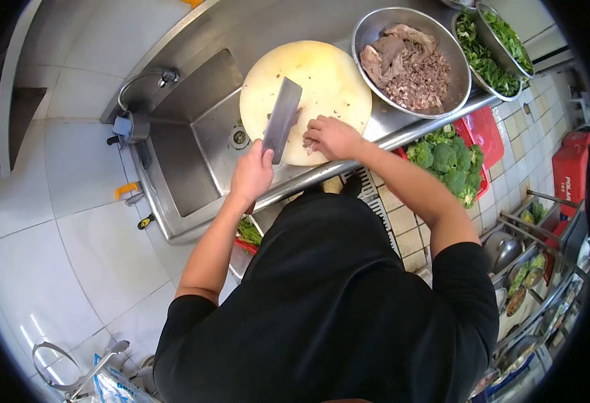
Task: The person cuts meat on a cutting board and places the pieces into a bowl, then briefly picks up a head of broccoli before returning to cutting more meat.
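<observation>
My left hand (252, 176) is wrapped round the handle of a cleaver (283, 121). The broad grey blade slants over a round, pale yellow cutting board (335, 70). On the board's near right part, my right hand (335, 137) has its fingers curled down on small pieces of meat (308, 144). Part of another piece of meat (296, 117) shows beside the blade, the rest hidden behind it. Small scraps dot the board. Just right of it stands a steel bowl (461, 91) with large pieces of cooked-looking meat (402, 52) and a heap of chopped meat (419, 80).
A steel sink (181, 158) with a tap (167, 76) lies left of the board, which overlaps it. Bowls of leafy greens (490, 67) stand at far right. Below the counter edge are broccoli (449, 161) in a red basket (484, 181) and a rack of dishes (520, 225).
</observation>
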The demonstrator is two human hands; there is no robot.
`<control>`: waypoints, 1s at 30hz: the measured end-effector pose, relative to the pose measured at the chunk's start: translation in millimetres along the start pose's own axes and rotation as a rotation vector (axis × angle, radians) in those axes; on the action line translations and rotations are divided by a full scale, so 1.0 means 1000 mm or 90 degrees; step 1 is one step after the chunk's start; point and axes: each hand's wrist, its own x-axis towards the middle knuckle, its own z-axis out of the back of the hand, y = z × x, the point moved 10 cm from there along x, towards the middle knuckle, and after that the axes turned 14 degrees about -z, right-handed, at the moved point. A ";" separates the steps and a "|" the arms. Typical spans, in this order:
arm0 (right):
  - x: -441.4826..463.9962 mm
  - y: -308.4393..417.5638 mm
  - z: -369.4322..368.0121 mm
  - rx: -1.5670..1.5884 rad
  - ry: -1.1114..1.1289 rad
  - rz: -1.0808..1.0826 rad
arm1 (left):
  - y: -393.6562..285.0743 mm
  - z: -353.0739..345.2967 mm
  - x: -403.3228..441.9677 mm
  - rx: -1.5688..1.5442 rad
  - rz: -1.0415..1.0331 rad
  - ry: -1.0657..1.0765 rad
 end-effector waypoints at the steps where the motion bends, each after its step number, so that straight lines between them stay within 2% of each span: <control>1: -0.006 0.002 0.005 0.002 -0.067 -0.029 | -0.001 -0.002 -0.005 0.002 0.006 0.005; 4: -0.025 0.002 0.002 -0.026 -0.153 -0.223 | 0.001 -0.022 -0.014 0.031 0.029 0.043; 7: -0.032 0.005 0.007 -0.006 -0.191 -0.283 | 0.005 -0.047 -0.017 0.066 0.027 0.087; 12: -0.026 0.002 0.015 0.050 -0.152 -0.226 | -0.018 -0.034 -0.028 0.100 -0.026 0.098; 15: -0.023 0.000 0.007 0.019 -0.097 -0.196 | -0.026 -0.037 -0.053 0.107 0.010 0.148; 17: -0.021 0.000 -0.001 -0.013 -0.079 -0.167 | -0.016 -0.064 -0.047 0.102 0.019 0.136; 20: -0.021 0.000 -0.005 -0.040 -0.065 -0.149 | -0.021 -0.074 -0.020 0.085 -0.013 0.107; 22: -0.026 0.004 0.004 0.023 -0.063 -0.167 | -0.031 -0.065 -0.006 0.092 -0.034 0.107; 25: -0.029 -0.001 0.013 0.036 -0.086 -0.161 | -0.039 -0.050 -0.034 0.109 -0.019 0.137; 28: -0.032 -0.005 0.004 0.017 -0.092 -0.140 | -0.031 -0.077 -0.036 0.098 0.031 0.119; 30: -0.033 -0.007 0.003 0.022 -0.080 -0.145 | -0.037 -0.076 -0.013 0.102 -0.006 0.115</control>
